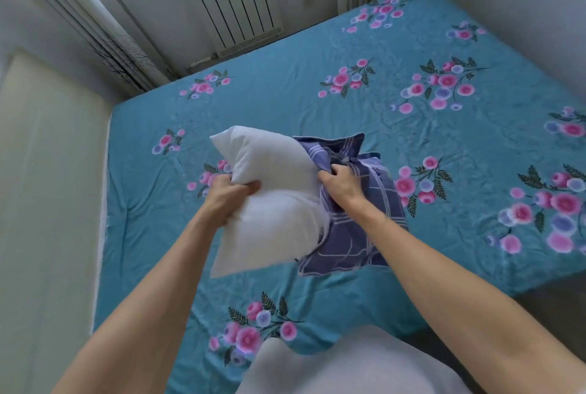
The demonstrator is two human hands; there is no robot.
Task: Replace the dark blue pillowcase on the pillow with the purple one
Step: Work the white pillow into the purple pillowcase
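A white pillow [272, 197] is held above the bed, most of it bare. My left hand [226, 195] grips its left edge, fingers pressed into the stuffing. A checked pillowcase [358, 229], blue-purple with white lines, covers only the pillow's right end and bunches toward the right. My right hand [344, 183] pinches the pillowcase's open edge beside the pillow. I cannot tell whether this is the dark blue or the purple case. No second pillowcase is in view.
The bed [412, 127] has a teal sheet with pink flowers. A white radiator [234, 4] and curtains [104, 38] stand behind it. A cream panel [41, 171] runs along the left. Light grey clothing [348, 365] fills the bottom edge.
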